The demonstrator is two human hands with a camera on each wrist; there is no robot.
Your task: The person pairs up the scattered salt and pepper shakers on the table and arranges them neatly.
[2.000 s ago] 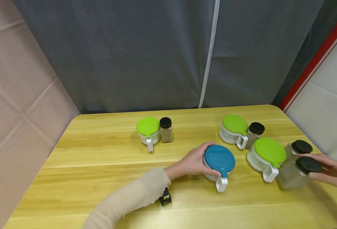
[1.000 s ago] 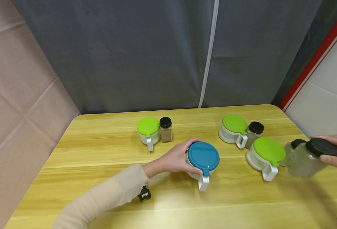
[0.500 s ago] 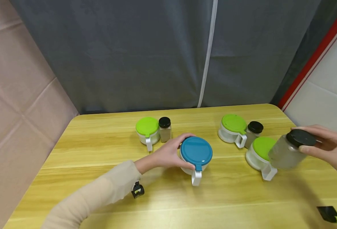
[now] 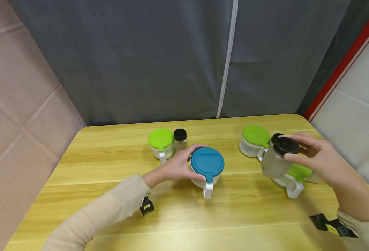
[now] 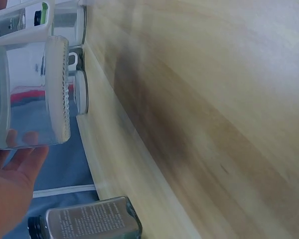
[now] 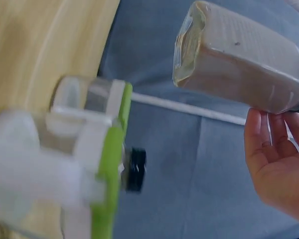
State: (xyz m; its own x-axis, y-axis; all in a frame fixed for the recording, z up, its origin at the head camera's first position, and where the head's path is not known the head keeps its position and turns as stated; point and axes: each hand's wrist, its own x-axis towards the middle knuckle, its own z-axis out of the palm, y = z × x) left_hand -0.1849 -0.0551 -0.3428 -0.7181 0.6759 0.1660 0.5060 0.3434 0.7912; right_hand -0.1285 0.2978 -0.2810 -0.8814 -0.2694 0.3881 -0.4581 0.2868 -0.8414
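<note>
My left hand grips a clear seasoning jar with a blue lid and a white handle, thumb and fingers on opposite sides below the lid. In the left wrist view the glass base of this seasoning jar hangs above the wood. On the right, my right hand pinches a black-capped spice jar near its cap. The spice jar is tilted and overlaps the green-lidded jars behind it. In the right wrist view the same spice jar shows brownish contents, held in the air by the fingers.
At the back left stand a green-lidded jar and a black-capped spice jar. Two more green-lidded jars, one at the back right and one nearer, stand partly hidden. A grey curtain hangs behind the wooden table.
My left hand has carried the blue-lidded jar leftward. My right hand has lifted the spice jar from the right side and brought it left, across the nearer green-lidded jar.
</note>
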